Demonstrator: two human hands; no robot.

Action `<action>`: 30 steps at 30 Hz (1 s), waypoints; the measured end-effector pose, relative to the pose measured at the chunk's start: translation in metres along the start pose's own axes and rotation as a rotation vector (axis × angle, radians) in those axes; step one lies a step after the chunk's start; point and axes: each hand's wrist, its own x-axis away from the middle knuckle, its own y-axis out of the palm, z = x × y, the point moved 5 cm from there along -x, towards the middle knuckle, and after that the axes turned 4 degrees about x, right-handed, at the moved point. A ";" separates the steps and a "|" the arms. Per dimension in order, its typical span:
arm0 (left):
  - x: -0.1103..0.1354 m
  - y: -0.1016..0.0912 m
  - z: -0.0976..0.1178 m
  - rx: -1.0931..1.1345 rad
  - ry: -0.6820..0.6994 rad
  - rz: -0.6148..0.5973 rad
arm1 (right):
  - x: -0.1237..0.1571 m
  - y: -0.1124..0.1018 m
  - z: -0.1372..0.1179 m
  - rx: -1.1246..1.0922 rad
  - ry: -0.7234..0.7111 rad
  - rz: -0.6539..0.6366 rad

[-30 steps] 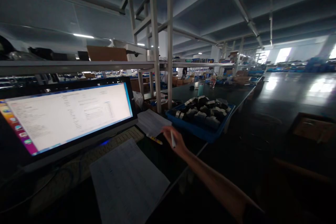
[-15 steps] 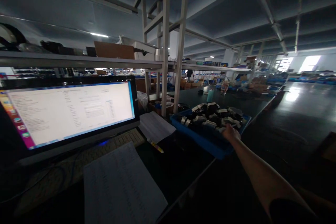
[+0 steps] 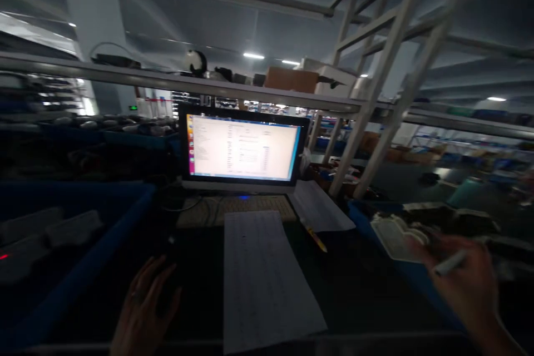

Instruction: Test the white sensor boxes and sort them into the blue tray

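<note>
Down low, the left hand: fingers spread, palm flat on the dark worktop, gripping nothing. Something dark just under the fingertips, too dim to name.

Over on the right, all blur: the right hand raised above the near corner of the blue tray, clenched round a white pen. At its fingertips, a pale moulded part, tilted, just over the tray's edge. Touching the fingers, by the look of it. Pinched or only nudged? Cannot tell through the smear. More dark parts heaped further back in the same tray.

Dead centre, a long printed sheet flat on the worktop, running from the keyboard toward the near edge. Beside it a second sheet, with a yellow pencil at its corner. Behind, the lit monitor under the overhead shelf. Far left, a blue bin with grey pieces inside.

Judging by all that: mid-pick, one part singled out at the tray, pen kept in the same hand. Awkward sharing, that. Calls for a surer hold on the part before any further handling, either by shifting the pen aside or by bringing in the free left hand, well apart from it for now.
</note>
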 end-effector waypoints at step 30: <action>-0.062 0.042 0.004 0.159 0.188 -0.331 | 0.186 0.140 -0.164 -0.685 0.000 -0.726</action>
